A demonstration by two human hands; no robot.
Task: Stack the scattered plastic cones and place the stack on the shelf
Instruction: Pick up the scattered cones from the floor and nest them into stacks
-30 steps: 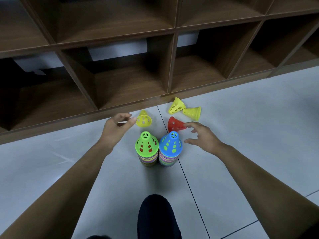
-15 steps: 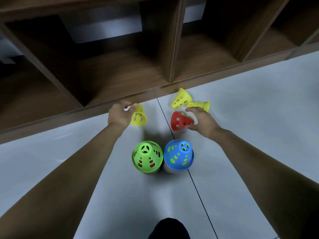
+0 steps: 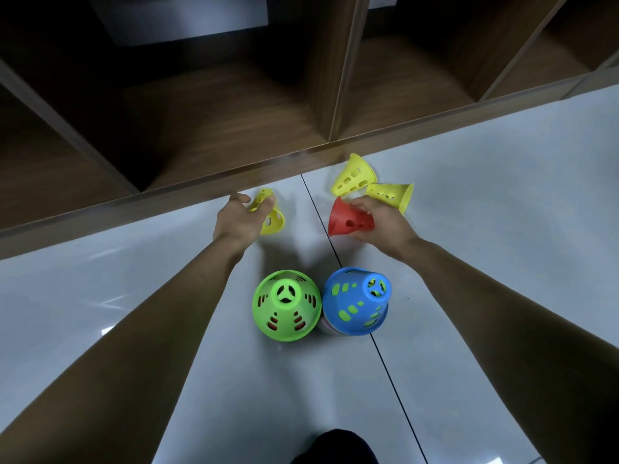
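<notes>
The left stack (image 3: 286, 304) stands beside the right stack (image 3: 356, 301). Two loose cones (image 3: 353, 177) lie behind, before the shelf (image 3: 217, 128).

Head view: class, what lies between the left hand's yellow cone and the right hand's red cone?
Between the yellow cone and red cone lies only bare floor, crossed by a dark tile joint; the head view shows it.

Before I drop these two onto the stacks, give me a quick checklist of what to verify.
1. Left hand grips the yellow cone: ok.
2. Right hand grips the red cone: ok.
3. Green-topped stack and blue-topped stack standing: ok.
4. Held cones turned wide end down: not ok, both sideways.
5. Strays collected: not ok, loose yellow cones lie by the shelf.
</notes>
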